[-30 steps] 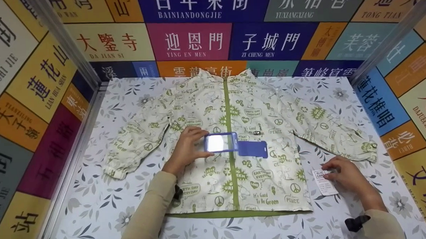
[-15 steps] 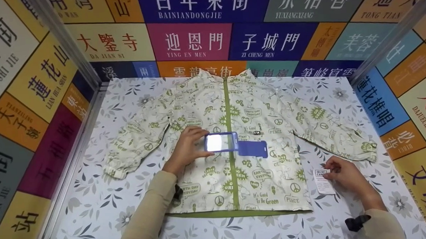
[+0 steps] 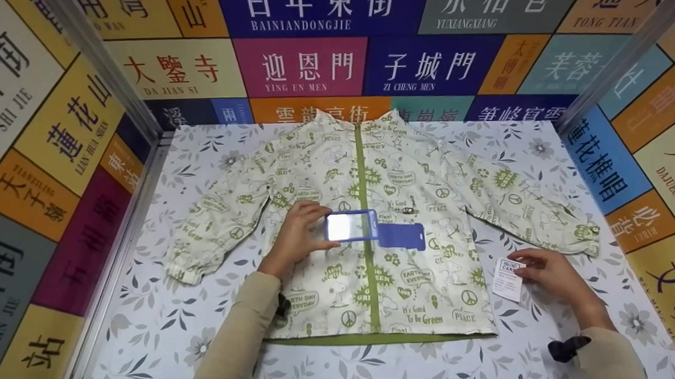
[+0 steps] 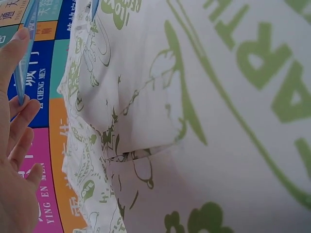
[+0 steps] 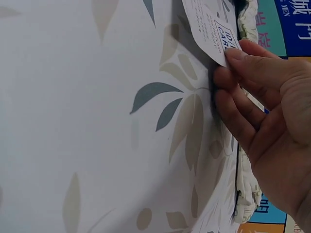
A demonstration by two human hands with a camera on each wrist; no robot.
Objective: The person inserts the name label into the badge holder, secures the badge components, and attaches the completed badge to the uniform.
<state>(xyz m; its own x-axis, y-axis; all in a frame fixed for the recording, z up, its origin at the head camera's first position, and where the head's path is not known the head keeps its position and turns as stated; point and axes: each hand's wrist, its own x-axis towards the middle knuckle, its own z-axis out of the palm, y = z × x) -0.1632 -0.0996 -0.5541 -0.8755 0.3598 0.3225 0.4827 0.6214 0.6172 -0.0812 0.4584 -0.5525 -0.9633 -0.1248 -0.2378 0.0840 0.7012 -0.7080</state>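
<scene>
Blue holder (image 3: 401,237): over the printed jacket (image 3: 331,178); I see the left hand (image 3: 297,234) pinching its 9 o'clock end.
White card (image 3: 508,283): at the holder's 4 o'clock; I see the right hand (image 3: 555,275) pinching its corner.
Slip risk: I think the corner-only grip could let the card twist or drop.
Count: one holder, one card, one jacket, two hands.

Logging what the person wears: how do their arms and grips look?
The left sleeve and right sleeve are plain beige. The left wrist piece and right wrist piece are small and black. The left grip and right grip are bare, without gloves.
</scene>
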